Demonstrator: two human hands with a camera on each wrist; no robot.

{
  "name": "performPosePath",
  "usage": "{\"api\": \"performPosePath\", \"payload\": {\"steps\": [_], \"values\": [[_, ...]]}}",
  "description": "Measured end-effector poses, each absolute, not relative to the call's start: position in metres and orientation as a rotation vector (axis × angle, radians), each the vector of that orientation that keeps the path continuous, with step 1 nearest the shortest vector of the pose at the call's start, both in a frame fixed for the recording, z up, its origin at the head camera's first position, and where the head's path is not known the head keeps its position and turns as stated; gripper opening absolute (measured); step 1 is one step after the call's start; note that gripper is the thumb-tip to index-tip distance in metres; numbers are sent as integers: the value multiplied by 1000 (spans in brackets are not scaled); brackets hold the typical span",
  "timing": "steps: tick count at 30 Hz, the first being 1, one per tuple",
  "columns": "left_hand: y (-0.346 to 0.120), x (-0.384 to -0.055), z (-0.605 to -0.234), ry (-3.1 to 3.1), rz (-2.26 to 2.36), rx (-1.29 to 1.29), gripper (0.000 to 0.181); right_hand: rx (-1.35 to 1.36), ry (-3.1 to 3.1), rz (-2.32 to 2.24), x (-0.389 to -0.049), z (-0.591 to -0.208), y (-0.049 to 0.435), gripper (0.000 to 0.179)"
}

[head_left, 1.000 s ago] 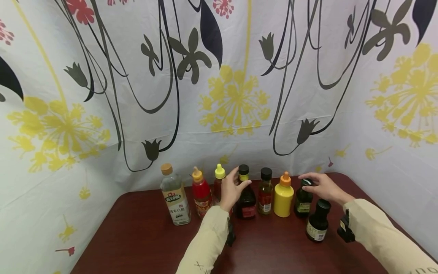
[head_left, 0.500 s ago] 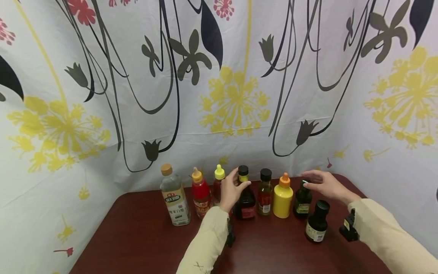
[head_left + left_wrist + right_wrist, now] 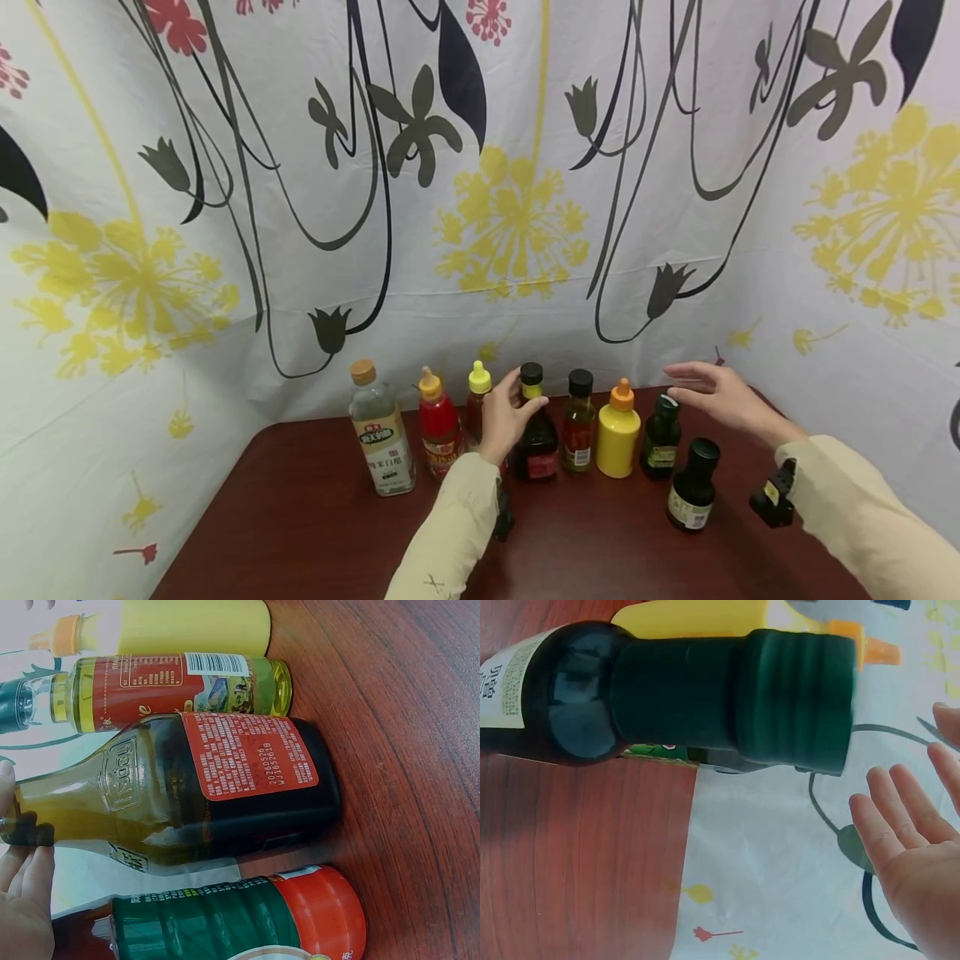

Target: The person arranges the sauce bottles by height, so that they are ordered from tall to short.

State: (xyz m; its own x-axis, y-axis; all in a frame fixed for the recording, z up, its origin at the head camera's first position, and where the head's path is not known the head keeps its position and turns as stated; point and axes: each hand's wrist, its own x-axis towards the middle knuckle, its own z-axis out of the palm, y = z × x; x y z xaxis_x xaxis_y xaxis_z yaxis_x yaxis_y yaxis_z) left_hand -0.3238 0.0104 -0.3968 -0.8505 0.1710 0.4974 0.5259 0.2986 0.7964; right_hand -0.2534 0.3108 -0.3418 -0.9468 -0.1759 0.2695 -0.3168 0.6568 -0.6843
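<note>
My left hand (image 3: 502, 418) holds the neck of a dark sauce bottle (image 3: 542, 450), which stands upright on the table with a black cap and a red back label. In the left wrist view, the fingers (image 3: 36, 881) lie round the bottle's neck. My right hand (image 3: 727, 402), its fingers extended and holding nothing, is up and to the right of a small dark bottle (image 3: 662, 437) with a green label. Nearer the front stands another dark bottle (image 3: 693, 487) with a cream label; its green cap (image 3: 795, 701) fills much of the right wrist view.
Left of the held bottle are a clear vinegar bottle (image 3: 384, 442), a red squeeze bottle (image 3: 440, 425) and a yellow-tipped bottle (image 3: 478, 402), partly hidden. Right of it are an oil bottle (image 3: 579, 425) and a yellow squeeze bottle (image 3: 618, 442). Patterned cloth (image 3: 420, 275) hangs behind the table (image 3: 300, 517).
My right hand has come away from the small dark bottle's cap, moving right and slightly up, with its fingers straightening. My left hand has stayed at the sauce bottle's neck.
</note>
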Motion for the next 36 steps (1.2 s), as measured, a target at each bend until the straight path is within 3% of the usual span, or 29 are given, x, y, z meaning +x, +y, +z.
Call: {"api": "performPosePath", "payload": {"steps": [9,17,36], "values": [[7,-322,-399,-2157,-1546,-716,54,394,-2703,1187,-240,-341,310,43],[10,-325,-399,-2253,-1571,-628,57,395,-2712,1198,-227,-348,312,43],[10,-325,-398,-2259,-1545,-615,57,573,-2584,1262,-209,-396,317,43]]}}
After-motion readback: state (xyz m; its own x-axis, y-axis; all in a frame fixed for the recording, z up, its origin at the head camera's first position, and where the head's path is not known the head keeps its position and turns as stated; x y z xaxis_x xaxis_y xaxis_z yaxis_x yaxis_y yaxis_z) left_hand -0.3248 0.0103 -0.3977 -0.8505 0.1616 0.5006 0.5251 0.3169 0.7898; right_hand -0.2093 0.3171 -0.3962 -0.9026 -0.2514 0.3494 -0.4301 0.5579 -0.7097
